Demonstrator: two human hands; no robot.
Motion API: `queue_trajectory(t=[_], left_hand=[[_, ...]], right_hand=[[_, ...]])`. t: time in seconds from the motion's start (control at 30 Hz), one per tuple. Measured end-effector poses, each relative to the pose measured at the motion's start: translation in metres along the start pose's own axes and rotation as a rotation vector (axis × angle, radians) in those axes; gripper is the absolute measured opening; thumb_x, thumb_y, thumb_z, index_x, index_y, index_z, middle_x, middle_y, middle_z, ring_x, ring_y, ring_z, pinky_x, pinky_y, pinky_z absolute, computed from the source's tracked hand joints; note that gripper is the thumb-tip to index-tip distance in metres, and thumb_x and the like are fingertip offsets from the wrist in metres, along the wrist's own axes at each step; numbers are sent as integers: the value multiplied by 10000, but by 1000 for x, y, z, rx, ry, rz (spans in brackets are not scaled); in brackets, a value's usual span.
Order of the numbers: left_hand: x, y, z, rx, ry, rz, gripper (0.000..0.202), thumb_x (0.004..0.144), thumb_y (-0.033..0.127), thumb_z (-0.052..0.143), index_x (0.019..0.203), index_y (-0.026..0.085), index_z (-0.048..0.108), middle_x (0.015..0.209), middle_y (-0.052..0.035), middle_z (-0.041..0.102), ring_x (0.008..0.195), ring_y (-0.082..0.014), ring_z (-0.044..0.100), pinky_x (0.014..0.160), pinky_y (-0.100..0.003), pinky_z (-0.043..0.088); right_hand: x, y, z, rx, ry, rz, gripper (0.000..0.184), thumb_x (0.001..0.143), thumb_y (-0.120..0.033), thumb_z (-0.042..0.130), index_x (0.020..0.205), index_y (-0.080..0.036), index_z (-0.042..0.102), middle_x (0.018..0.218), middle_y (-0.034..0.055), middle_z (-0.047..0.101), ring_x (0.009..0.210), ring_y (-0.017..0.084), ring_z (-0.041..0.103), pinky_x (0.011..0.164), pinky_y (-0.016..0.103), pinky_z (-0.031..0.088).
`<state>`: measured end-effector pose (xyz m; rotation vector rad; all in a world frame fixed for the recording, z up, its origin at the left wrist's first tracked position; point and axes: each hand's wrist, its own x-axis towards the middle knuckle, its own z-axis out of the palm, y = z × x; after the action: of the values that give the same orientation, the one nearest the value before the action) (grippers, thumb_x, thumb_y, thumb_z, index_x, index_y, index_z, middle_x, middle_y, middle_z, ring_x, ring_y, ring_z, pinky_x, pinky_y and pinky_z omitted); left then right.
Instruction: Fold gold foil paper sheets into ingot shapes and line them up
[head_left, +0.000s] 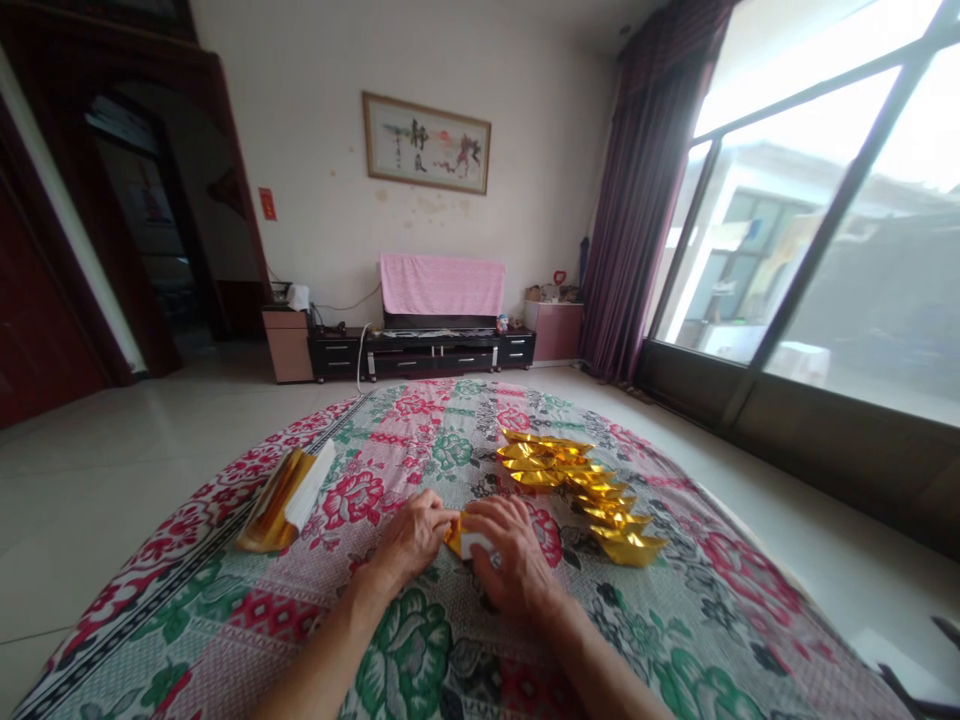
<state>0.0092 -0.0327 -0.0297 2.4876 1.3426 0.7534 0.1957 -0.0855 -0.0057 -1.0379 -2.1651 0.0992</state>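
fingertips are mostly out of sight on both hands, curled down over a small gold paper piece (459, 537) that lies on the cloth right in front of the person. the left hand (411, 540) has its fingers bunched together, pinching the paper's left end. the right hand (511, 562) lies knuckles up with its fingers pressed close, gripping the right end, where a white patch of the paper shows. only that patch and a sliver of gold are visible between the hands, so the paper's folded shape cannot be made out. both forearms are cut off by the lower edge.

to the left, well apart from the hands, a stack of gold sheets (281, 498) lies slightly fanned. to the right, a row of folded gold ingots (579, 487) runs away from the right hand.

all of this rests on a floral cloth (420, 640) in red, pink and green, spread over a pale tiled floor (112, 470). against the far wall stand a dark tv cabinet (442, 352), a pink cloth (441, 284) draped above it, and a framed calligraphy picture (426, 143). a purple curtain (637, 200) hangs beside a tall window (825, 210).
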Motion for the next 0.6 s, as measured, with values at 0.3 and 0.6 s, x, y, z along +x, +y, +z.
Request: queue_trajectory(t=[0.3,0.6], left_hand=[[0,-4,7,-26,40,-11,288,833,181,442,949,267,691,822,-28,517,790,-132,513,749,-264,425],[1,-4,6,-10,22,-26,260,830,195,442,864,228,698,830,-36,519,802,-136,515,761,-257,425]], right_hand=[[-11,47,3,-60,188,352,201,718,-101,449,677,-199,619,753,21,610,742,153,550,710,258,400],[-12,41,4,-100,48,276,162,690,-108,507,700,-206,635,823,19,621,817,163,530,780,285,379]])
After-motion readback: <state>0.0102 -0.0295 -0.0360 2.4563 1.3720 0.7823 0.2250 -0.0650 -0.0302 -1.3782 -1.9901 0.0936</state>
